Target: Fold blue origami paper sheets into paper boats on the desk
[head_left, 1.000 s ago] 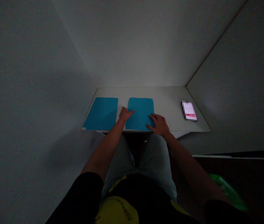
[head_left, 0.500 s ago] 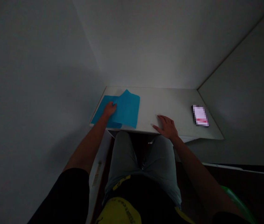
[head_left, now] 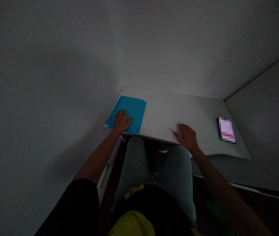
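While our left hand (head_left: pixel 122 121) lies spread, gripping nothing, on blue sheets (head_left: pixel 138 114) left of frame centre, our empty right hand (head_left: pixel 187 136) half-open at centre-right, we seem mid-stacking, which next calls for squared edges.

Phone (head_left: pixel 226 130) near desk (head_left: pixel 164 111) right edge: pixelated, unreadable | blue sheets (head_left: pixel 136 111) at desk's left edge: patch under left grip (head_left: pixel 121 123) hidden, count unclear | green thing (head_left: pixel 213 209) below desk's near edge: blurred, shape unclear | yellow shirt print (head_left: pixel 131 225): cut off by picture's bottom edge, lettering too small to read
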`<state>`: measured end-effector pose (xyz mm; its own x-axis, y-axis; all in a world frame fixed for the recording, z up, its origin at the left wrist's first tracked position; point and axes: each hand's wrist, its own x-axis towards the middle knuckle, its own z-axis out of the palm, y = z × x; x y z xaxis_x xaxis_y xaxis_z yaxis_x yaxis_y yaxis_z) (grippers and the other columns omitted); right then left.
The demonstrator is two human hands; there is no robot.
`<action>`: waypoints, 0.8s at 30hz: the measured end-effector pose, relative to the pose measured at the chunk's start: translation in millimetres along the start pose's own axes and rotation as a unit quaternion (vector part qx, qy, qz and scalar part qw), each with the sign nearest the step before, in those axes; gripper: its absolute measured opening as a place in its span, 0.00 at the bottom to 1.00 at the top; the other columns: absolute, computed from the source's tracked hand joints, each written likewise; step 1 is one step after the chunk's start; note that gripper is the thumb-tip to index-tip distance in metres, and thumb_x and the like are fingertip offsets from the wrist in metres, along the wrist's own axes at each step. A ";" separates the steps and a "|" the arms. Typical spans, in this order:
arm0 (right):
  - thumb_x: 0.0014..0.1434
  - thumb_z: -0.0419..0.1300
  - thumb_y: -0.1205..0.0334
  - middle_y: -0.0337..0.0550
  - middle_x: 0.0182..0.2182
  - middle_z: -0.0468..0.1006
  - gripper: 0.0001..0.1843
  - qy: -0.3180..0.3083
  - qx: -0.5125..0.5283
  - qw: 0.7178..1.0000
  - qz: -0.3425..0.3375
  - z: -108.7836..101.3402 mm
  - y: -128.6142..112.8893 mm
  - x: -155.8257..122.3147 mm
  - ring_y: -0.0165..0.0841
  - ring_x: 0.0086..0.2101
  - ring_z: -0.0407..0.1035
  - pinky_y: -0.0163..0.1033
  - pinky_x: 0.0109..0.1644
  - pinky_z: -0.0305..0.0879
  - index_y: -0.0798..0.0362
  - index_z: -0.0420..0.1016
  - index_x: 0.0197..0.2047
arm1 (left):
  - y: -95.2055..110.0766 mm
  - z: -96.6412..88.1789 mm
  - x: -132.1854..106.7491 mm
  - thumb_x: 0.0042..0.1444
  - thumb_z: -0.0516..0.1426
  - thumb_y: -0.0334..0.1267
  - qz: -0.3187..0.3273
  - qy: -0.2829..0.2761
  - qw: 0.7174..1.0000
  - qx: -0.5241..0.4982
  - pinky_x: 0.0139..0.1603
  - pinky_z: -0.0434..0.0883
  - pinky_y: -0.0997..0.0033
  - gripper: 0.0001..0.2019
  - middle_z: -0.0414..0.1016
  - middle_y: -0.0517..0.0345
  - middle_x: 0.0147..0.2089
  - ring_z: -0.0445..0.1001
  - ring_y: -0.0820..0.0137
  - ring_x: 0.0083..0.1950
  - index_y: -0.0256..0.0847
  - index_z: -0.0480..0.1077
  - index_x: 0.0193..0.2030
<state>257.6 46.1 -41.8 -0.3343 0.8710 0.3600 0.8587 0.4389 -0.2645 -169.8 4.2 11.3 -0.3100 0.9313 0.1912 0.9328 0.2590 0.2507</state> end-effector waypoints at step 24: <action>0.80 0.38 0.45 0.41 0.80 0.54 0.35 -0.168 0.044 0.949 -0.263 154.6 -249.8 267.6 0.40 0.79 0.46 0.58 0.83 0.39 0.48 0.59 0.81 | -3.3 46.6 -4.7 0.67 0.52 0.68 0.011 0.009 1.000 -0.026 0.86 0.37 0.43 0.53 0.43 0.36 0.86 0.37 0.49 0.87 0.32 0.42 0.85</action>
<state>-106.4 203.7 -17.6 -0.8253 0.5413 0.1607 0.5081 0.8361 -0.2069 -162.9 10.9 -34.6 -0.2936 0.9315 0.2148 0.9286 0.2246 0.2953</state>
